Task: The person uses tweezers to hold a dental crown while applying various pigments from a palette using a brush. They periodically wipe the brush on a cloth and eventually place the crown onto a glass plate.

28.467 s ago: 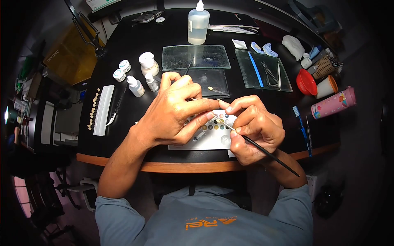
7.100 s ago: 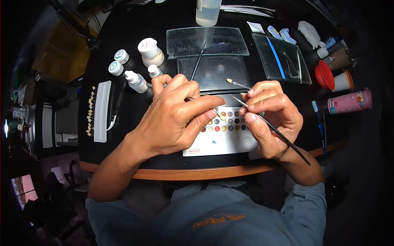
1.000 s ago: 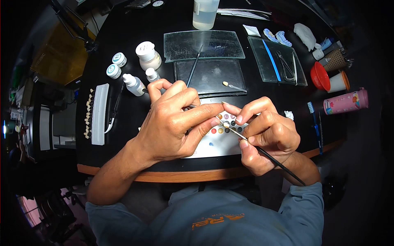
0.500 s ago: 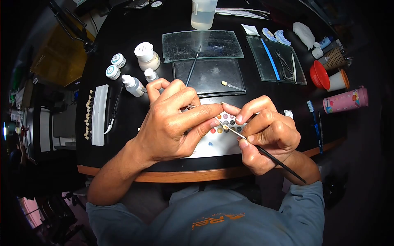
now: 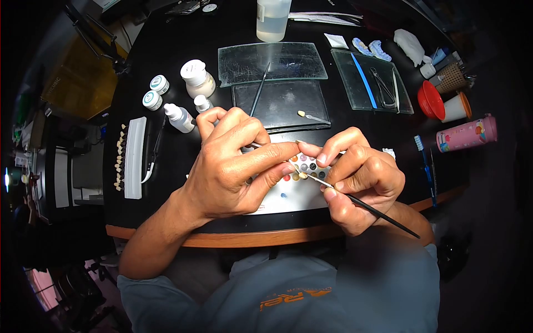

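My right hand [image 5: 366,186] pinches a thin brush with a black handle [image 5: 383,214], its pale tip pointing left. That tip touches or nearly touches a small tooth-shaped piece [image 5: 302,175]. My left hand [image 5: 239,161] is closed around a thin metal holder, mostly hidden by the fingers, at whose end the small piece seems to sit. The two hands meet near the index fingertips. Beneath them lies a white palette sheet [image 5: 294,201] with round coloured spots, partly covered by the hands.
Beyond the hands are a dark tray [image 5: 286,102] with a brush across it, a glass slab [image 5: 305,61], white jars [image 5: 197,80] and a dropper bottle [image 5: 179,118]. At right stand a red bowl [image 5: 428,101] and a pink bottle [image 5: 466,133]. A tooth shade guide [image 5: 135,158] lies left.
The brush handle's rear end has swung slightly right and up. Both hands hold nearly the same pose, and the whole view has shifted a little.
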Action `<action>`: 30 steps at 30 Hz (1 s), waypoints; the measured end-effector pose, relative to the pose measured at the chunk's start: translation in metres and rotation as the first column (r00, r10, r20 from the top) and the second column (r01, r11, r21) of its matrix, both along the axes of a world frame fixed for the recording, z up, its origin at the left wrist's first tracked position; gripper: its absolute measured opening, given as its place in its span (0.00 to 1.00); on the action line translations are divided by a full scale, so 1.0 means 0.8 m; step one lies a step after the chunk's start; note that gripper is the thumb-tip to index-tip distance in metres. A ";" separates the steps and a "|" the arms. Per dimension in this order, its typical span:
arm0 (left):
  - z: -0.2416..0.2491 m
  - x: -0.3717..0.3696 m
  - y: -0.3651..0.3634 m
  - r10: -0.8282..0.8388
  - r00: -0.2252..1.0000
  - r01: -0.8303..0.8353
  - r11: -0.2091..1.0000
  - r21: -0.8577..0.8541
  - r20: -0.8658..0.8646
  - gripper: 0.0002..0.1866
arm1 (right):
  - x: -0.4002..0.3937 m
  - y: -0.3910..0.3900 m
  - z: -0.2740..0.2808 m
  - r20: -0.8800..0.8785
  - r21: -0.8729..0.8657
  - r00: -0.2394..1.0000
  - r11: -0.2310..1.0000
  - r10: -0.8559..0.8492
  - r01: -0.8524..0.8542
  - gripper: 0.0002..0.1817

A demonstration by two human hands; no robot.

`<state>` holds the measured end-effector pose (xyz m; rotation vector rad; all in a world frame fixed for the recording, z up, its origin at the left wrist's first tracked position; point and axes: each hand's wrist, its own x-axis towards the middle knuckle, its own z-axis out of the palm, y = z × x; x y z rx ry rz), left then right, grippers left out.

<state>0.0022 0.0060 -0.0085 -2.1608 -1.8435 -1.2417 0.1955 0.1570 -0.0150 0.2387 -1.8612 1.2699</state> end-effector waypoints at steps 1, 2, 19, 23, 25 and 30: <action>0.000 0.000 0.000 0.001 1.000 -0.001 1.000 0.000 -0.001 0.13 | 0.000 0.000 0.000 0.004 0.012 1.000 1.000 0.001 -0.001 0.10; 0.000 0.000 0.000 0.001 1.000 -0.001 1.000 -0.001 -0.002 0.13 | 0.001 0.001 0.000 0.007 0.008 1.000 1.000 0.003 -0.003 0.10; -0.002 0.001 -0.001 -0.024 0.996 0.031 0.996 -0.081 0.086 0.13 | 0.002 -0.002 -0.003 -0.012 -0.025 0.999 0.999 -0.037 0.037 0.10; -0.001 0.002 0.000 -0.027 0.996 0.035 0.995 -0.089 0.090 0.14 | -0.001 -0.002 0.002 -0.020 0.032 0.999 0.999 -0.031 0.032 0.10; 0.000 0.001 -0.001 -0.025 0.996 0.032 0.996 -0.089 0.083 0.13 | -0.001 -0.002 0.002 -0.023 0.040 0.999 0.999 -0.028 0.029 0.11; -0.001 0.002 0.000 -0.031 0.992 0.040 0.997 -0.073 0.119 0.11 | 0.000 -0.002 0.001 -0.025 0.038 0.999 0.999 -0.031 0.032 0.11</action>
